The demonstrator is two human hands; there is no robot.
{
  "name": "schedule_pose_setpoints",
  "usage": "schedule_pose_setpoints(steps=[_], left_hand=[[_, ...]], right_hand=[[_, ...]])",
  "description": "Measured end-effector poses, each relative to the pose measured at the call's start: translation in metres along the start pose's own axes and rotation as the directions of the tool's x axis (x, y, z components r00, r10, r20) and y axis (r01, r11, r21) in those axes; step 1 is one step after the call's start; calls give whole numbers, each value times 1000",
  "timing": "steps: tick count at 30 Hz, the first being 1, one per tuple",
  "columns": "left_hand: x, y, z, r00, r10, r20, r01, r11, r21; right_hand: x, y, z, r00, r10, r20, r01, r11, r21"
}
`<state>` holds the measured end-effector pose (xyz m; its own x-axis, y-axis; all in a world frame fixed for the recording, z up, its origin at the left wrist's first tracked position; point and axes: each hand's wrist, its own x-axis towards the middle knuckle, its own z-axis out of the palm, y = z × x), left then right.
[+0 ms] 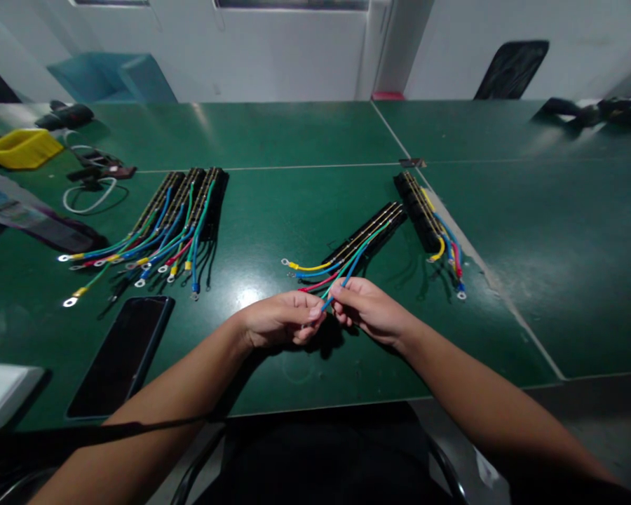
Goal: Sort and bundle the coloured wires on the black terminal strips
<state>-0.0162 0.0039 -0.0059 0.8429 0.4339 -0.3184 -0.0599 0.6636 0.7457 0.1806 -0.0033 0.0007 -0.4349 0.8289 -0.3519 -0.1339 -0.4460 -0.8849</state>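
Note:
Between my two hands runs a blue wire, which comes off a black terminal block lying aslant on the table. My left hand pinches the wire near its end, and the tip is hidden by the fingers. Close beside it, my right hand pinches the same wire a little higher up. A green wire from that block also runs down to the fingers. Yellow, blue and red wires fan out to the left, and a ring lug shows on the yellow one.
Another wired terminal block lies to the right, and several wired blocks lie together at left. Nearer me are a phone and a white object. A yellow bin and a white cable sit at far left.

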Motion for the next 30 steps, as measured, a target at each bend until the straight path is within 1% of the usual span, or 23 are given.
schedule_pose_setpoints(steps=[3, 9, 19, 30], left_hand=[[0, 0, 0, 1000, 8, 4, -8, 1000, -10], [-1, 1, 1, 1000, 9, -28, -7, 999, 45], [0, -1, 0, 999, 39, -37, -38, 999, 25], [0, -1, 1, 1000, 27, -12, -27, 999, 35]], right_hand=[[0, 0, 0, 1000, 4, 0, -4, 1000, 3], [1, 1, 0, 1000, 9, 7, -9, 1000, -8], [1, -2, 1, 1000, 19, 4, -19, 1000, -2], [1, -3, 1, 999, 39, 17, -39, 999, -1]])
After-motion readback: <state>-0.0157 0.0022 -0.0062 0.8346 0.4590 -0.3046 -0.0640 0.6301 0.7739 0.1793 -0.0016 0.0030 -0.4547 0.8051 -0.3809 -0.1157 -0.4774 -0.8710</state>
